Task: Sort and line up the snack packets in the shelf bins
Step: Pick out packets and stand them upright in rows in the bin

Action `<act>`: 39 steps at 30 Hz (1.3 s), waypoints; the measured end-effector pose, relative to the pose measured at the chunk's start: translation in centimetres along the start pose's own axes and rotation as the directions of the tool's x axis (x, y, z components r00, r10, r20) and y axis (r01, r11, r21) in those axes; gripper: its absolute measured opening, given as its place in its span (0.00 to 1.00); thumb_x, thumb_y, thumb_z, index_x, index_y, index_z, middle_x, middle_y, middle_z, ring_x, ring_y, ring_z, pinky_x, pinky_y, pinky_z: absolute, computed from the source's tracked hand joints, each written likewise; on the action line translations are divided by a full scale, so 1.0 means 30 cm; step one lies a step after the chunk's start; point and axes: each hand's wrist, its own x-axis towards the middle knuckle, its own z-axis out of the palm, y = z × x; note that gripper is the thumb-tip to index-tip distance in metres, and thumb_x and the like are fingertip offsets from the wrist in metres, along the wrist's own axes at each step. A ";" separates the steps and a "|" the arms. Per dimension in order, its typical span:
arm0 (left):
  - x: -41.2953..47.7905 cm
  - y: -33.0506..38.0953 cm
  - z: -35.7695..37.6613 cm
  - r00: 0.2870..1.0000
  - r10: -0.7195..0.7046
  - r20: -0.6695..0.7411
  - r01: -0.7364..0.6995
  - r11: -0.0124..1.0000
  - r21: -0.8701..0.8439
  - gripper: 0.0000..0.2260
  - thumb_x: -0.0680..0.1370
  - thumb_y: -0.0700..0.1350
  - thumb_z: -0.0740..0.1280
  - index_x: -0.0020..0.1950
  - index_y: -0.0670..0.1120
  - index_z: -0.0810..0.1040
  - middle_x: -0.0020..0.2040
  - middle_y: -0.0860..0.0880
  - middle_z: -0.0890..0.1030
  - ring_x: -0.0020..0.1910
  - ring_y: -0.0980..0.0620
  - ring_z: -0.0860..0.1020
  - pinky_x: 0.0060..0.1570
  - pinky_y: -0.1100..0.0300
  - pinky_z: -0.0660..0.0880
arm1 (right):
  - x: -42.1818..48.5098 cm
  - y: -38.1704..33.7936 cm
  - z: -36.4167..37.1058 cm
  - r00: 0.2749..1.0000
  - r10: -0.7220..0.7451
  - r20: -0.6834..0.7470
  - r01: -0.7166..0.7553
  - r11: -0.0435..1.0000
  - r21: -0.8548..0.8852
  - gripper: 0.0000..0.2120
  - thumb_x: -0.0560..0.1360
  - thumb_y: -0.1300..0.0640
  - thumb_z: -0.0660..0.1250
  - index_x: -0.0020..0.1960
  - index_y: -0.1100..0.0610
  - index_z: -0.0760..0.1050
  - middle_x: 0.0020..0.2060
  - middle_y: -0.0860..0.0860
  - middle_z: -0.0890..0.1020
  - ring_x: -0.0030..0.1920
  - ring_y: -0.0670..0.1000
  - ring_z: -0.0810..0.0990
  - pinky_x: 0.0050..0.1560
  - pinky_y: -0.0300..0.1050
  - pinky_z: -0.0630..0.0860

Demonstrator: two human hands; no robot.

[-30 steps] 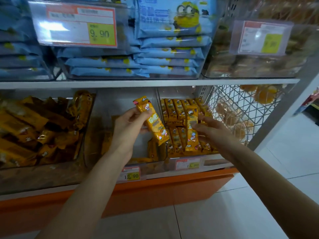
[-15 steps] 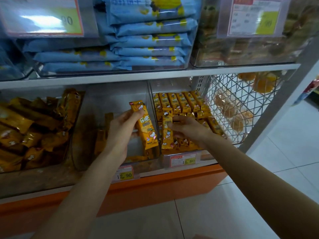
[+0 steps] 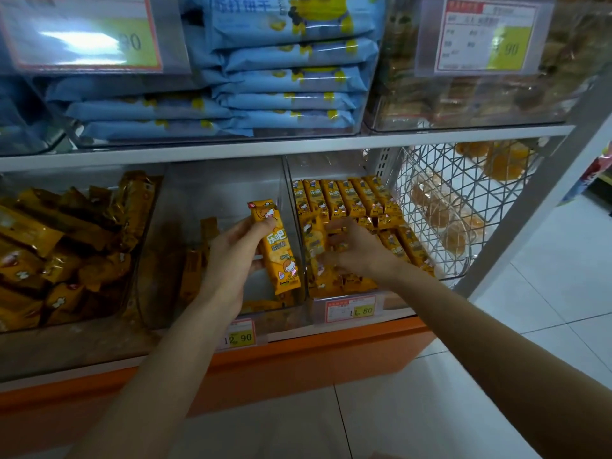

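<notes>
The left hand [image 3: 228,263] grips a yellow snack packet [image 3: 276,250], fingers on its upper half and thumb behind. The packet stands nearly upright, its top tipped a little left, over the front right corner of the middle bin [image 3: 218,190], just beside the clear wall shared with the next bin. The right hand [image 3: 359,251] reaches palm down into the right bin [image 3: 326,167]. Its fingers are blurred among the packets, so I cannot tell whether it holds one.

The shelf board [image 3: 298,148] runs across the whole view above the bins, leaving a low opening over them. Below their front edge lies an orange base [image 3: 298,362], then pale floor tiles [image 3: 530,276].

The left bin [image 3: 145,276] is heaped with jumbled packets [image 3: 66,246] up to its rim. The middle bin is mostly bare, with a few packets [image 3: 198,260] standing against its left wall and some lying along its front edge. In the right bin a back row of packets [image 3: 344,200] stands side by side along the rear edge. The ones nearer the front, around the right hand, lie less evenly. A wire basket [image 3: 440,180] sits just beside the right bin.

Blue packets [image 3: 284,77] are stacked flat above the board. A price tag [image 3: 240,337] hangs on the front edge of the middle bin, and another tag [image 3: 351,309] on that of the right bin.
</notes>
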 end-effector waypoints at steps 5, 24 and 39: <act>0.003 0.001 -0.003 1.000 0.015 0.018 -0.015 1.000 -0.002 0.09 0.77 0.46 0.66 0.55 0.47 0.80 0.45 0.50 0.82 0.45 0.52 0.80 0.44 0.59 0.74 | -0.034 -0.068 -0.146 0.974 -0.195 -0.112 0.159 0.949 -0.270 0.12 0.71 0.58 0.71 0.53 0.50 0.75 0.53 0.47 0.79 0.42 0.44 0.79 0.40 0.36 0.74; -0.022 -0.047 0.013 0.999 -0.031 0.017 0.030 0.998 0.059 0.11 0.76 0.49 0.66 0.58 0.49 0.78 0.51 0.49 0.82 0.52 0.51 0.78 0.55 0.53 0.73 | 0.101 0.002 0.033 0.957 -0.094 -0.274 0.095 0.995 -0.007 0.24 0.76 0.53 0.68 0.67 0.62 0.68 0.58 0.55 0.76 0.56 0.51 0.75 0.49 0.34 0.75; -0.027 -0.057 0.005 1.000 -0.022 0.021 0.021 0.999 0.027 0.06 0.77 0.49 0.66 0.52 0.52 0.79 0.49 0.50 0.82 0.51 0.51 0.79 0.52 0.56 0.74 | 0.042 0.061 0.085 0.946 -0.154 -0.284 0.115 0.982 -0.150 0.18 0.73 0.57 0.71 0.61 0.60 0.73 0.55 0.52 0.79 0.51 0.47 0.76 0.40 0.33 0.72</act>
